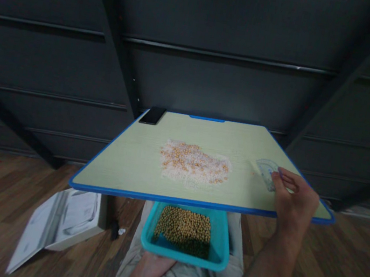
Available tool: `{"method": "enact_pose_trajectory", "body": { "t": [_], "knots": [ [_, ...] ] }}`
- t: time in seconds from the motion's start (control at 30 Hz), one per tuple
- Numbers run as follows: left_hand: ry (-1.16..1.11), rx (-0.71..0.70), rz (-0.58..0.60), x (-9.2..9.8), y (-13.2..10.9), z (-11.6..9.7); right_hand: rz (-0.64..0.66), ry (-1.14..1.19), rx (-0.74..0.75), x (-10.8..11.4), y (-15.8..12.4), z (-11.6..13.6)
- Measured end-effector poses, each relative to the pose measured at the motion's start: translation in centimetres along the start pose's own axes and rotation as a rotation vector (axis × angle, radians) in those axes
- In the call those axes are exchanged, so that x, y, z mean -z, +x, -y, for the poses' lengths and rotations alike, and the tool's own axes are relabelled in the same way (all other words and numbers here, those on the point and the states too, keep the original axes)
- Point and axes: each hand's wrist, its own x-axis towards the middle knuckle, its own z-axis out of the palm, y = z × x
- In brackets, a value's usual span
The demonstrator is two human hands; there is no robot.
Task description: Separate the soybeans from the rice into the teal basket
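At the right of the table, my right hand (pixel 294 192) pinches a clear plastic protractor (pixel 265 169) between thumb and fingers. Its curved side tilts to the left, just over the tabletop. To the left of it, a spread of small white grains (pixel 182 173) that look like rice is mixed with round yellow beans (pixel 179 156). Below the table edge, a turquoise plastic basin (pixel 182 257) with a heap of the same yellow beans rests on my lap. My left hand (pixel 156 262) holds it from underneath at the near side; the fingers are hidden.
The pale tabletop (pixel 123 166) has a blue rim. A black phone (pixel 153 115) lies at its back left corner. On the wooden floor to the left stands an open white box (pixel 82 211) with papers, and a small dark object (pixel 115 230) beside it. A dark panelled wall rises behind.
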Motion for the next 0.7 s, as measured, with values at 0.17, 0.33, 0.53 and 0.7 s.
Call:
{"method": "enact_pose_trajectory", "body": {
  "t": [0.17,0.33,0.53,0.7],
  "knots": [
    [-0.156,0.037,0.042,-0.4,0.1,-1.2,0.105,0.005,-0.039,-0.1,-0.2,-0.1],
    [-0.206,0.046,0.035,-0.5,0.2,-1.3,0.212,0.001,-0.041,-0.2,-0.4,0.1],
    [0.154,0.009,-0.035,-0.1,-0.4,-0.1,0.357,0.069,-0.031,-0.9,-0.8,1.0],
    [0.270,0.006,-0.057,0.3,-0.1,0.7,0.413,0.161,-0.020,-1.8,-1.3,2.0]
  ]
}}
